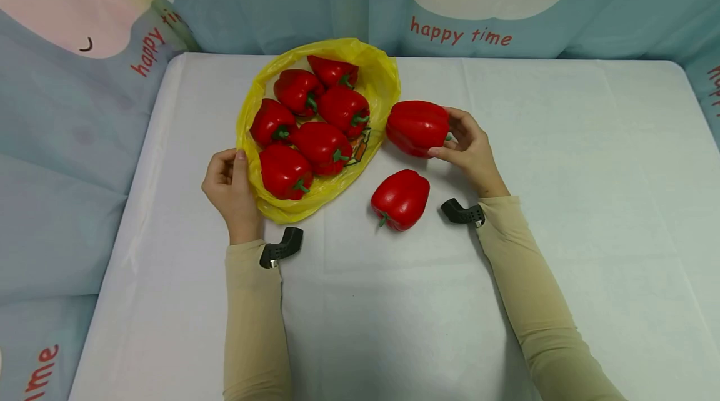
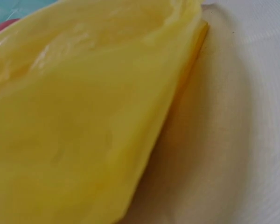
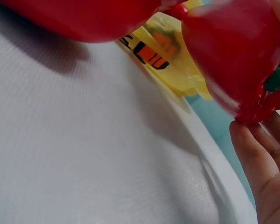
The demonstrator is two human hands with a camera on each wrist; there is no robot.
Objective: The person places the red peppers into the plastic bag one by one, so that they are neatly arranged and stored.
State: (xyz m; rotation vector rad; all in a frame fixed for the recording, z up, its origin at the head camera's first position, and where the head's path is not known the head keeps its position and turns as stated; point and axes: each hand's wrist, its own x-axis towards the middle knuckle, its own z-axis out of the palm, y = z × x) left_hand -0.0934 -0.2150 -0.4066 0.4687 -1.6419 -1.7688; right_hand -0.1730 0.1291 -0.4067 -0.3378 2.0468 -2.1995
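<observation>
A yellow plastic bag (image 1: 387, 79) lies spread wide at the back left of the table with several red bell peppers (image 1: 322, 148) inside, their green stems toward the front. At its left rim my left hand (image 1: 229, 192) pinches the plastic between thumb and fingers. In the left wrist view the yellow plastic (image 2: 74, 126) hides that hand. Just right of the bag, my right hand (image 1: 472, 150) grips a red bell pepper (image 1: 413, 128) by its stem end; its fingers (image 3: 254, 154) also show in the right wrist view. Nearer me lies another loose red bell pepper (image 1: 402, 198).
The white-covered table (image 1: 590, 170) runs from the bag to the far right. Behind it hangs a pale blue curtain (image 1: 270, 1) with printed faces and lettering. A black wrist camera (image 1: 283, 246) juts from the left sleeve, and another (image 1: 462, 212) from the right one.
</observation>
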